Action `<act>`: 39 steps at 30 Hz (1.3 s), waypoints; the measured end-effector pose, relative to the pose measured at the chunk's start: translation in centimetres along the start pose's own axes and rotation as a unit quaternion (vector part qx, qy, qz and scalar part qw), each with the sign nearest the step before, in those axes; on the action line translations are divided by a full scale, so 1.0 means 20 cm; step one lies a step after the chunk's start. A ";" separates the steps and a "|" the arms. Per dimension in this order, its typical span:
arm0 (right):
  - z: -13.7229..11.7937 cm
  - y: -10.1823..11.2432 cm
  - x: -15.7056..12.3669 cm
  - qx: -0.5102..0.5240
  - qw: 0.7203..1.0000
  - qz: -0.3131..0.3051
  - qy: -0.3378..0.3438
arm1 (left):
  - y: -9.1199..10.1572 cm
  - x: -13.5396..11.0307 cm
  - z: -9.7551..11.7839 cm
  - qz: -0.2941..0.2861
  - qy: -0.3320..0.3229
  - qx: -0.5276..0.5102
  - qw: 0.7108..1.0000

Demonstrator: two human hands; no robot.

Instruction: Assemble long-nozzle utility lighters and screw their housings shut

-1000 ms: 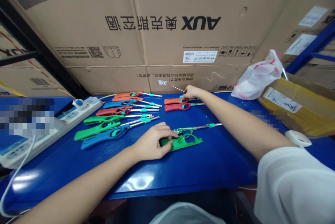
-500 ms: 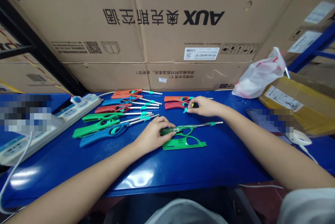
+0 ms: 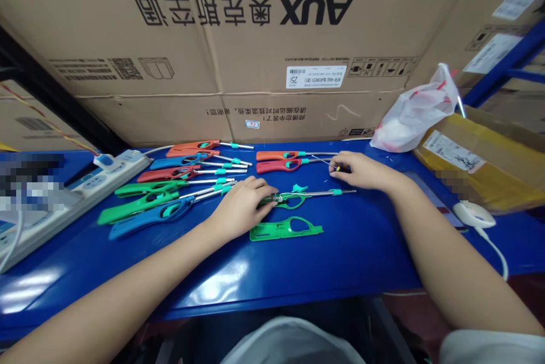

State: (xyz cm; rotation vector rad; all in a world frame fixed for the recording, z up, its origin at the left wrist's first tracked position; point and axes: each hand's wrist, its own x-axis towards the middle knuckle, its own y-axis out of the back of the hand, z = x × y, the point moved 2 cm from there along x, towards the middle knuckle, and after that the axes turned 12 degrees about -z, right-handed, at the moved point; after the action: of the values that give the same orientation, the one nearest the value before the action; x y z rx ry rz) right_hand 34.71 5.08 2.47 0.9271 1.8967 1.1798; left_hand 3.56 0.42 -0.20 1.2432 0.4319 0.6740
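Pinching the handle end of an opened green lighter between left thumb and fingers, I have it lying around the middle of the worktop. My left hand is closed on it; my right hand has its fingers wrapped round a thin screwdriver, nearer the worktop's far edge. The loose green shell half lies closer to the near edge, touched by neither hand.

With one side uncovered, I judge that a tilt or a slip of my left grip could spill the inner parts. The thin white wire beside my fingertips could snag if I drag them. The small teal piece sits just beyond the lighter; a brush of the knuckles could flick it away. My screwdriver's shaft points left, and a careless swing could scratch or catch something.

Towards the far edge, an orange lighter and a red lighter crowd the shaft; whether it touches them I can't tell. Left of my wrist lies a fanned row of lighters, hemming that arm in, and past it a power strip. Towards the right edge, a white cabled object lies near my right forearm.
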 end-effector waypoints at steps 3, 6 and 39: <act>0.04 -0.04 0.01 -0.013 1.000 -0.010 0.002 | 0.00 -0.03 0.00 0.029 -0.003 -0.010 1.000; 0.03 -0.06 0.03 -0.023 1.000 -0.009 -0.002 | 0.01 -0.05 -0.02 0.036 0.014 -0.025 0.999; -0.51 -0.23 0.01 0.069 0.992 0.013 0.106 | -0.01 -0.08 -0.01 0.014 -0.056 -0.086 0.995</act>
State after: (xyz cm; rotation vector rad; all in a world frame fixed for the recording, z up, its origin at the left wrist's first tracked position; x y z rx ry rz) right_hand 25.04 -0.41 1.67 0.9316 2.1650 1.2152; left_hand 2.28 -0.49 -0.46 1.1196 0.2584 0.6489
